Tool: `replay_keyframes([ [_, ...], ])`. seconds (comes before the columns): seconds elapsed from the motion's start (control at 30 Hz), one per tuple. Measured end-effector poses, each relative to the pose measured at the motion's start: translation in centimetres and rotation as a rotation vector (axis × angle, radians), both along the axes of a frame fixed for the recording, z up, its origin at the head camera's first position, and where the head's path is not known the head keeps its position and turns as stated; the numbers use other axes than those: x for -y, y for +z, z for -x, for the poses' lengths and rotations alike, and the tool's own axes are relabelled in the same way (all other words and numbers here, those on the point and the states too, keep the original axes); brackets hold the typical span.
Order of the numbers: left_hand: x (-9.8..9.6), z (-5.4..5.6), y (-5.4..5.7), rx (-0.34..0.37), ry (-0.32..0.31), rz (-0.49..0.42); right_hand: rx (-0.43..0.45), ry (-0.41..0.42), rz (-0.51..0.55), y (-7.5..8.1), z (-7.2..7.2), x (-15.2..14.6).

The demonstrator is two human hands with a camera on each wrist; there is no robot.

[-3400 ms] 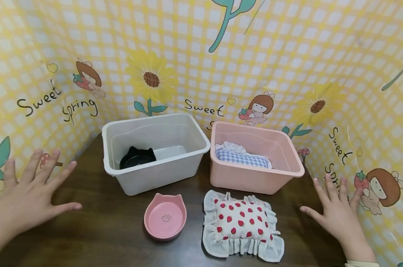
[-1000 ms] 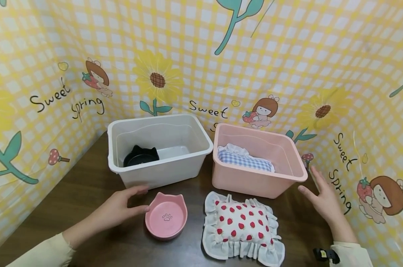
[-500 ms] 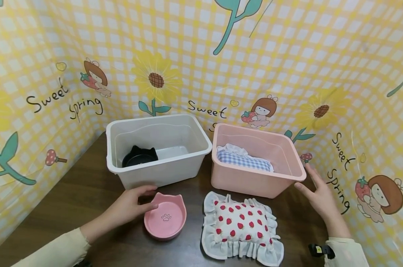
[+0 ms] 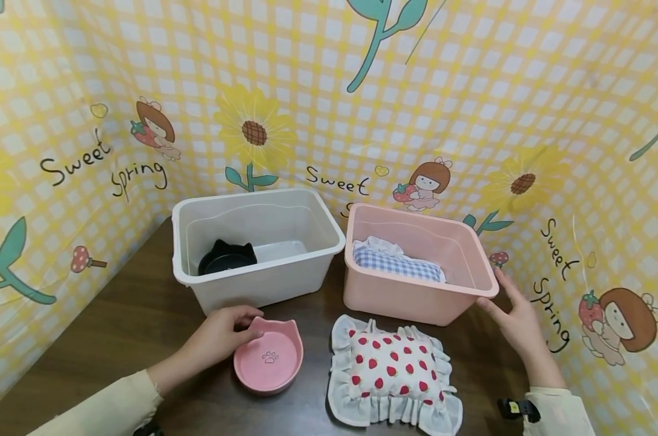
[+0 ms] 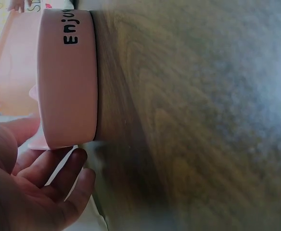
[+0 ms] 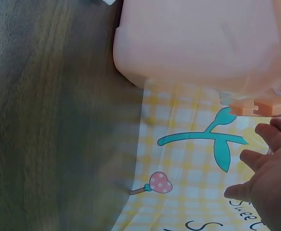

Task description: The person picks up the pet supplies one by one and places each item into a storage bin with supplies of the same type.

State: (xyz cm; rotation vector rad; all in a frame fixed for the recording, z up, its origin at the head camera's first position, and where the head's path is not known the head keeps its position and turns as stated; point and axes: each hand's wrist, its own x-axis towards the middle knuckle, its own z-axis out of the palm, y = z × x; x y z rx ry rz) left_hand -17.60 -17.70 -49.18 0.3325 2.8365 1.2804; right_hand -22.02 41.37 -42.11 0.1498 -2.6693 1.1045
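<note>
My left hand [image 4: 222,333] pinches the cat-eared rim of a pink pet bowl [image 4: 269,369], thumb over the inside and fingers behind. The left wrist view shows dark lettering on the bowl's outer wall [image 5: 66,91], its base at the wooden table. My right hand [image 4: 519,327] is beside the right end of a pink bin [image 4: 410,300], thumb and forefinger extended right at its rim corner. In the right wrist view the other fingers [image 6: 256,161] are spread below that rim. A blue gingham cushion with a white frill [image 4: 396,263] lies in the pink bin.
A white bin [image 4: 263,281] stands left of the pink one, with a black cat-eared bowl [image 4: 225,257] inside. A frilled strawberry-print cushion [image 4: 394,369] lies on the brown table [image 4: 116,327] at front right. Yellow checked cloth [image 4: 334,121] encloses the back and sides.
Both hands were spread wide at the sides. The left has come right to the pink bowl and taken its rim; the right has moved in to the pink bin's rim. Bowl and bins stay put.
</note>
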Motion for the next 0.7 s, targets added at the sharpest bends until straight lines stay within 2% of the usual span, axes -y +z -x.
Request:
replay_keyframes([
  [0.17, -0.19, 0.04, 0.1, 0.003, 0.023, 0.001, -0.017, -0.019, 0.027, -0.16, 0.13, 0.21],
  [0.4, -0.44, 0.08, 0.42, -0.001, 0.069, 0.012, 0.01, -0.041, 0.104, -0.3, 0.14, 0.58],
  [0.7, -1.01, -0.17, 0.82, 0.024, 0.128, 0.004, -0.019, -0.036, 0.104, -0.15, 0.42, 0.94],
])
